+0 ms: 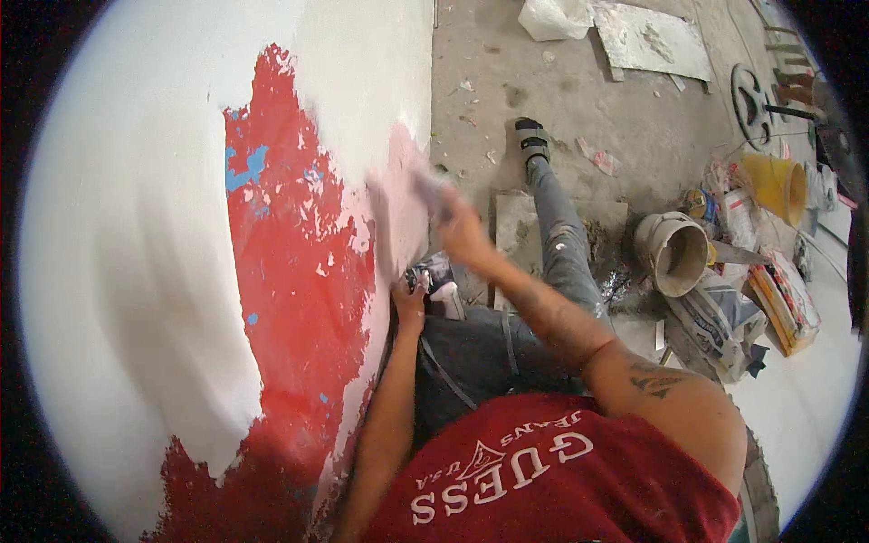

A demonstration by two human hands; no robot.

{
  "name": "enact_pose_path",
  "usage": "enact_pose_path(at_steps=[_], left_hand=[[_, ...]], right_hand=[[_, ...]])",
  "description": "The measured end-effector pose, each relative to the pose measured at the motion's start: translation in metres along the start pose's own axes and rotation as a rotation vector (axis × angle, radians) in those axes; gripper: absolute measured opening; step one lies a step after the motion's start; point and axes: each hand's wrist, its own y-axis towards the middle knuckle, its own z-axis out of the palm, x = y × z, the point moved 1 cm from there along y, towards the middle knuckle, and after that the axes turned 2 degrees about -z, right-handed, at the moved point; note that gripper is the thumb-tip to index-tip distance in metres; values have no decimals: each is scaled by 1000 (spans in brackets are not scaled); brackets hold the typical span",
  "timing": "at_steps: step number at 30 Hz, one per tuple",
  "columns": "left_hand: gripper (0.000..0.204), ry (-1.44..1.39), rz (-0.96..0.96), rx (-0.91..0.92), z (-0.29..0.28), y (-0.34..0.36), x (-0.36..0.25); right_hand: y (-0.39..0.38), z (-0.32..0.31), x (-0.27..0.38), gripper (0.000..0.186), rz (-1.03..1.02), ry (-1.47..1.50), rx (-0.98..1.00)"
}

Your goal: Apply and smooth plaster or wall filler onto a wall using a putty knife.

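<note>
A wall with white coating, a large red patch and a pale pink strip rises along my left side. My right hand is closed around a grey hand tool, smeared by motion, at the pink strip; its exact kind cannot be made out. Lower down, close to the wall's base, my left hand has its fingers curled at a dark-and-white thing that I cannot make out. Just right of it shows a white, handle-like piece.
On the right stand a white bucket and a yellow bucket, with bags and a red-and-white package around them. A stained board lies at the far end of the concrete floor. My outstretched leg crosses the floor.
</note>
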Motion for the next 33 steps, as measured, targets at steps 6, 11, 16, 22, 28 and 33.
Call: enact_pose_path(at_steps=[6, 11, 16, 22, 28, 33], left_hand=[[11, 56, -129, 80, 15, -5, -33], [18, 67, -21, 13, 32, -7, -55], [25, -155, -197, 115, 28, -7, -25], [38, 49, 14, -53, 27, -8, -30], [18, -8, -204, 112, 25, -7, -36], [26, -34, -121, 3, 12, -9, -10]], right_hand=[[163, -73, -128, 47, 47, -229, -373], [247, -63, -170, 52, -189, -230, -416], [275, -41, -167, 52, -198, -381, -355], [221, 0, -141, 51, -135, -403, -330], [116, 33, -100, 52, -28, -272, -248], [37, 52, -39, 61, 31, -243, -2]])
